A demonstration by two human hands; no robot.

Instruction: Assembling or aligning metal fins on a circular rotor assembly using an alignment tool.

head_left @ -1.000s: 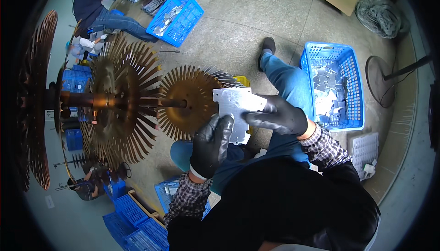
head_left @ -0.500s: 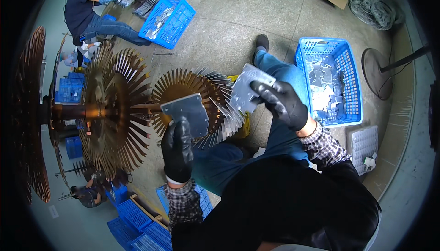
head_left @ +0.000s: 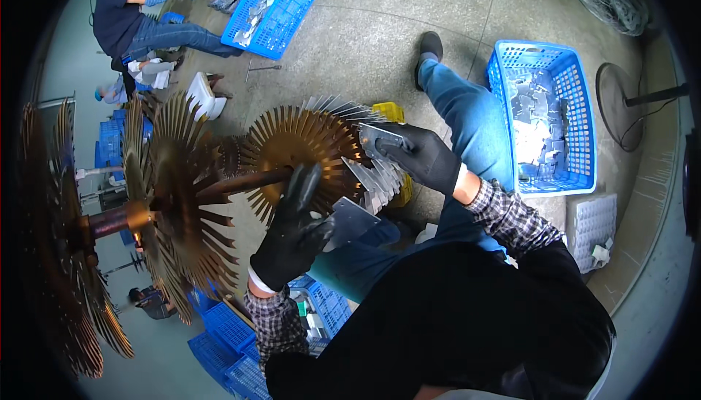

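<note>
My right hand [head_left: 427, 159], in a black glove, pinches a flat grey metal plate [head_left: 376, 137] at the right rim of a round copper-brown slotted rack [head_left: 281, 144]. Several thin metal plates [head_left: 376, 185] stand fanned out in the rack's slots, along its upper and right sides. My left hand [head_left: 292, 236], also black-gloved, is below and left, with two fingers stretched up over the rack's face. A second metal plate [head_left: 350, 223] with small holes sits at its thumb side; the grip on that plate is partly hidden.
A blue crate [head_left: 591, 130] of loose metal plates stands right of my leg. On the left, more slotted wheels [head_left: 168, 195] share a shaft. A yellow crate [head_left: 389, 112] shows behind the rack. A co-worker [head_left: 124, 13] sits far left by another blue crate [head_left: 303, 9].
My right hand has moved left and down, bringing its plate to the rack's rim. My left hand's fingers have spread upward over the rack, and its plate is lower and tilted. The wheels appear turned.
</note>
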